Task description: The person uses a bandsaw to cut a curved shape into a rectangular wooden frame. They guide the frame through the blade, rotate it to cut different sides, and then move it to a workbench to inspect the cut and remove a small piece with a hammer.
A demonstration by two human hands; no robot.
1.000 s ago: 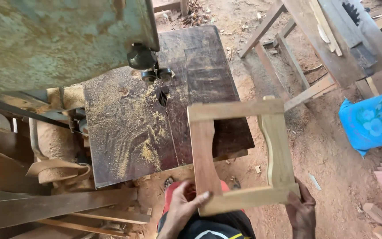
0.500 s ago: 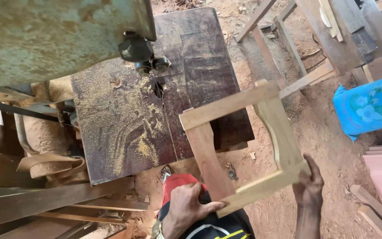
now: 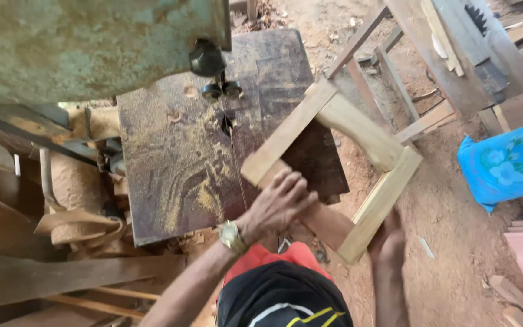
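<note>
Wooden frame (image 3: pixel 358 151), four pale rails joined in a rough rectangle, lies tilted across the right edge of the dark, sawdust-strewn saw table (image 3: pixel 177 169). My left hand (image 3: pixel 279 203) rests on its near-left rail, fingers curled over the wood beside the thin blade (image 3: pixel 235 163). My right hand (image 3: pixel 388 239) grips the near-right corner from beneath; its fingers are hidden. Blue patterned cloth (image 3: pixel 509 163) lies well apart, right.

Packages: one blue sack (image 3: pixel 506 163), soft and bulging, printed with white flowers and green leaves; stands at the right edge of the scene on the dirt floor, well apart from the saw table. Labels, signs, screens: none visible.
</note>
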